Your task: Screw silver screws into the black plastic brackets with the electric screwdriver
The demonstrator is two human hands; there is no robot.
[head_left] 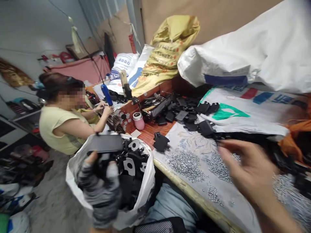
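Observation:
My left hand [100, 181], in a grey striped glove with bare fingertips, grips a flat black plastic part [107, 143] over a white sack [75, 187]. Inside that sack lie many black parts [131, 191], some with pale plates that have a round hole. My bare right hand [247, 168] is over the table, thumb and forefinger drawn together beside a black plastic part [206, 128]; what is between the fingertips is too blurred to make out. Small metal nuts [186, 163] and screws [220, 166] lie in heaps near it. Another black part [161, 142] rests on the cloth.
A person [65, 119] in a yellow top works at the left end of the table. A pink jar [138, 121] stands by piled black parts [181, 115]. Full sacks, one yellow [167, 48] and one white [233, 55], line the wall. The table edge [189, 191] runs past my lap.

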